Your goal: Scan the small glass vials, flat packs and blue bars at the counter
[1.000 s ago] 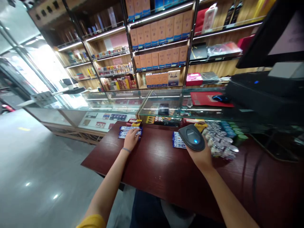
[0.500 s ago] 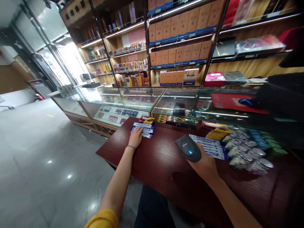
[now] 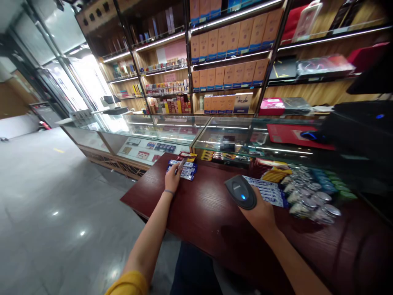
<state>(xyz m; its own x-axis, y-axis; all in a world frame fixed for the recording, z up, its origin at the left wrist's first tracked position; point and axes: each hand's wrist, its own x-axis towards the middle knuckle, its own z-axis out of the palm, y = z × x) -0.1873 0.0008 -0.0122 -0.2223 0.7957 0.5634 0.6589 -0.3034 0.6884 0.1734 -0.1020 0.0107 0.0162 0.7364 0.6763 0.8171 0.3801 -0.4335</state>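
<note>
In my left hand [image 3: 172,178] a slim packet [image 3: 182,162] is pinched and tilted nearly edge-on, so its printed face is hidden. Just beyond and under it lie blue-and-white packets [image 3: 188,173] on the dark red table. My right hand [image 3: 260,211] is wrapped round a black barcode scanner [image 3: 241,192] with a lit blue light, held over the table. Behind the scanner, a row of overlapping blue-and-white packets [image 3: 268,191] is partly covered by it and by my hand.
Red-and-yellow packets [image 3: 274,171] and several jars with silver lids [image 3: 325,213] stand at the table's right. More red-and-yellow packets [image 3: 188,156] lie at its far left corner. A glass display counter [image 3: 159,123] runs behind, with a red mat [image 3: 288,136] and a dark monitor [image 3: 362,127].
My left hand has gone from lying flat on the blue-and-white packets to pinching one packet and lifting it on edge. My right hand still holds the scanner. The view has shifted slightly.
</note>
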